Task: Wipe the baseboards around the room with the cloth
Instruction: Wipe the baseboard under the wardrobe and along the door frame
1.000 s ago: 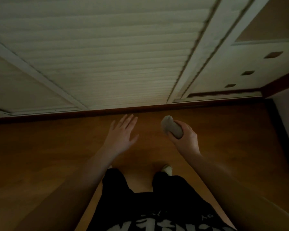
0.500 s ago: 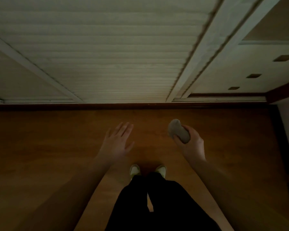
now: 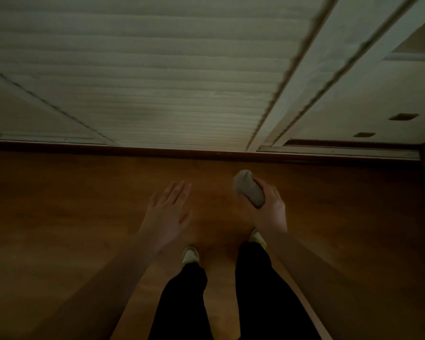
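Meanwhile, stepped closer than a second ago: feet apart now, right shoe (image 3: 257, 238) ahead of left shoe (image 3: 191, 254), black trousers (image 3: 253, 290) lower in view. Kept both hands raised much as before, over the wood floor (image 3: 59, 204). Gripped the cloth (image 3: 248, 188), balled up and grey, in the right hand (image 3: 268, 209), fingers curled round it, its free end poking up past the thumb. Held well short of the baseboard (image 3: 157, 150), the dark strip under the pale slatted door (image 3: 145, 82), touching neither. Left hand (image 3: 168, 214) spread flat, palm down, fingers straight and slightly apart, holding nothing, level with the right and a little apart from the cloth. Forearms reached forward from the lower corners.
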The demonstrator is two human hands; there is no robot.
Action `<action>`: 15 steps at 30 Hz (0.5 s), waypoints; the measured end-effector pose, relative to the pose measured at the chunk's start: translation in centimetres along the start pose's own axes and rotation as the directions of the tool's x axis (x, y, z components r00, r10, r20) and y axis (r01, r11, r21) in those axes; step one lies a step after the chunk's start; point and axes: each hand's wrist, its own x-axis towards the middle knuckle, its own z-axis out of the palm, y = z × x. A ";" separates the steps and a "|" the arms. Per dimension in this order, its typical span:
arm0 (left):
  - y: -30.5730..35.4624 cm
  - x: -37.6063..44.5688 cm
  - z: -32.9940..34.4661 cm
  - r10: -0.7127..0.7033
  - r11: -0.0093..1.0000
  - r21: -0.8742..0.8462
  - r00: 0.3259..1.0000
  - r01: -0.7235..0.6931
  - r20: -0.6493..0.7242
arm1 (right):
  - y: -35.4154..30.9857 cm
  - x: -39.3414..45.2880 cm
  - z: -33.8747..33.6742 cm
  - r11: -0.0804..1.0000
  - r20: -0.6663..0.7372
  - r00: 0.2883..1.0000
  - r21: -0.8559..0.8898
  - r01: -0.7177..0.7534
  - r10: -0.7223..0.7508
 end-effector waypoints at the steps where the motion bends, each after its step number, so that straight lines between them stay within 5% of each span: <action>1: 0.3 1.2 0.6 -0.011 1.000 0.001 1.000 0.011 0.008 | 0.8 1.2 0.3 1.000 0.019 1.000 -0.004 0.008 -0.007; 15: -2.9 16.8 19.1 0.047 0.999 0.022 0.998 -0.048 0.045 | 18.3 12.5 16.9 1.000 0.010 1.000 0.001 0.019 -0.019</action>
